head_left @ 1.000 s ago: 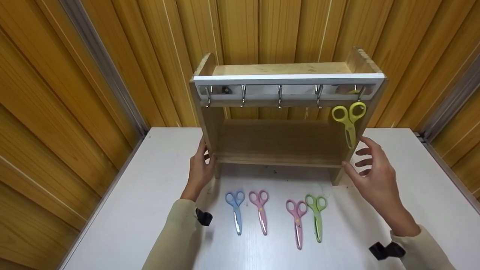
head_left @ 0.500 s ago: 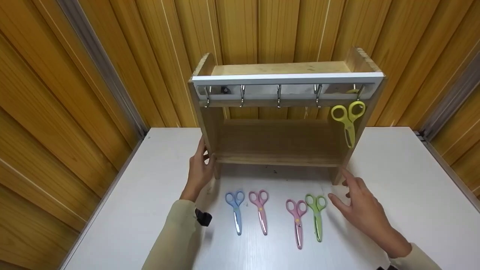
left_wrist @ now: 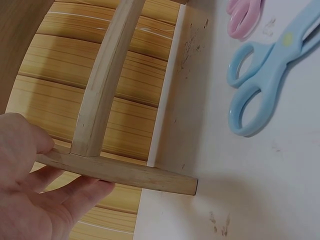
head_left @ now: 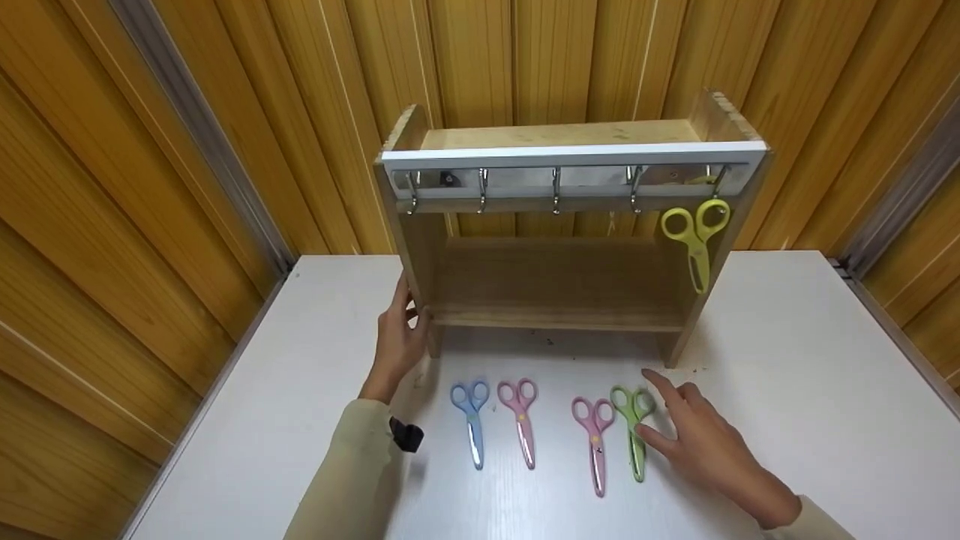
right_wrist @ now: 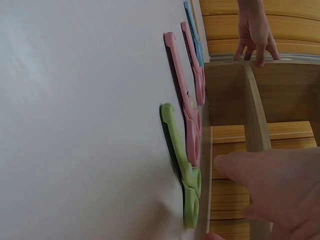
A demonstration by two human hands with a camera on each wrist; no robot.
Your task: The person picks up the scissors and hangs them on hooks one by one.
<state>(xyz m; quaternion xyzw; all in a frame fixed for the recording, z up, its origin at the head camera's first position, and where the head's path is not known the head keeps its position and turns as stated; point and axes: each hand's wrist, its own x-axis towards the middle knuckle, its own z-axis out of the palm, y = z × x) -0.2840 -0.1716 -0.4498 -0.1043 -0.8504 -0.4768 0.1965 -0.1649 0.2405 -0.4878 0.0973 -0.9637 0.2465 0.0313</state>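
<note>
Where the left hand [head_left: 397,341] is: at the lower left side panel of the wooden shelf [head_left: 555,289], gripping it, thumb at the front edge and fingers along the outer face.
Right hand [head_left: 697,431]: fingers spread and relaxed, beside the green scissors [right_wrist: 184,167]; in the head view the thumb tip overlaps them, but whether it touches them cannot be told.
Green scissors: flat on the white table [head_left: 810,337], in front of the shelf's right leg, handles toward the shelf, blades toward the person.
Right pink scissors [head_left: 595,440]: just left of the green pair, set slightly nearer the person; the 2 handles are so close that contact cannot be judged.
Left pink scissors [head_left: 522,420]: farther left, well apart from that pair, handles also toward the shelf.
Blue scissors [head_left: 472,416]: leftmost of the 4 on the table, near the left pink ones.
Yellow scissors [head_left: 697,244]: hanging by 1 handle loop, blades down, from the rightmost of 5 metal hooks.
Hook rail [head_left: 517,180]: a shiny strip across the shelf's upper front.
Wall [head_left: 555,60]: yellow-brown wood-look panels behind the shelf.
Left sleeve [head_left: 349,457]: pale beige, a black block [head_left: 406,435] at its cuff.
</note>
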